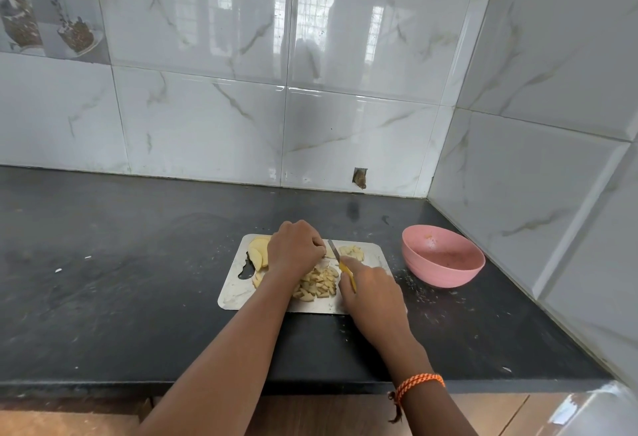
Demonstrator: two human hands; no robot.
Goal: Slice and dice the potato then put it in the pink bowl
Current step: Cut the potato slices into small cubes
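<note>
A steel cutting board (374, 252) lies on the black counter. Potato slices (258, 252) are stacked at its far left. A heap of diced potato (319, 284) sits in the middle, and a smaller pile of pieces (353, 251) lies at the far right. My left hand (296, 250) has its fingers curled down over a potato piece beside the blade. My right hand (371, 289) grips a yellow-handled knife (341, 265), blade pointing away toward the left hand's fingertips. The pink bowl (443, 256) stands right of the board, with only some specks inside.
The black counter (138, 280) runs wide to the left. White tiled walls meet in a corner behind and to the right of the bowl. The counter's front edge lies under my forearms. Crumbs speckle the counter around the board.
</note>
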